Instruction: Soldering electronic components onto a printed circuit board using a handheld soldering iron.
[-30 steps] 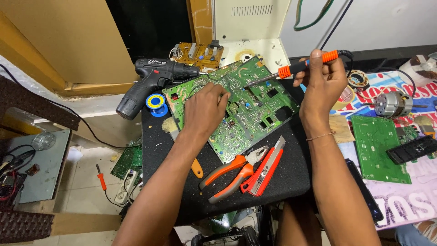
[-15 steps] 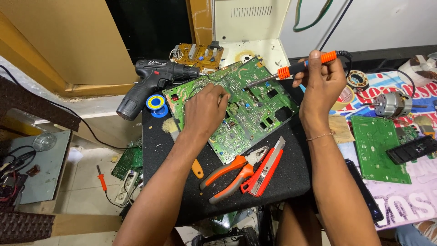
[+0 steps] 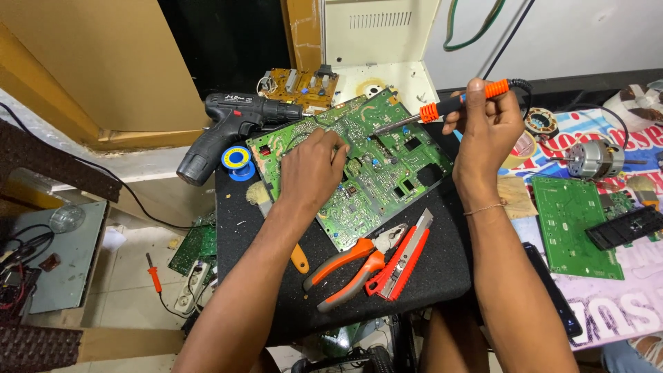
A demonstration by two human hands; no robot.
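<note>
A large green circuit board (image 3: 387, 173) lies tilted on a black mat (image 3: 428, 276). My left hand (image 3: 314, 169) rests on the board's left half, fingers bent and pressing it down. My right hand (image 3: 487, 131) grips an orange-and-black soldering iron (image 3: 452, 105) above the board's upper right part. Its metal tip points left and hovers close over the board near the top edge.
Orange-handled pliers (image 3: 356, 266) and a red utility knife (image 3: 404, 259) lie on the mat below the board. A black cordless drill (image 3: 231, 128) and a blue solder spool (image 3: 237, 159) sit at upper left. At right lie a second green board (image 3: 573, 224) and a small motor (image 3: 597, 159).
My right hand has lifted the soldering iron slightly, so the tip sits a bit higher over the board. My left hand has stayed on the board.
</note>
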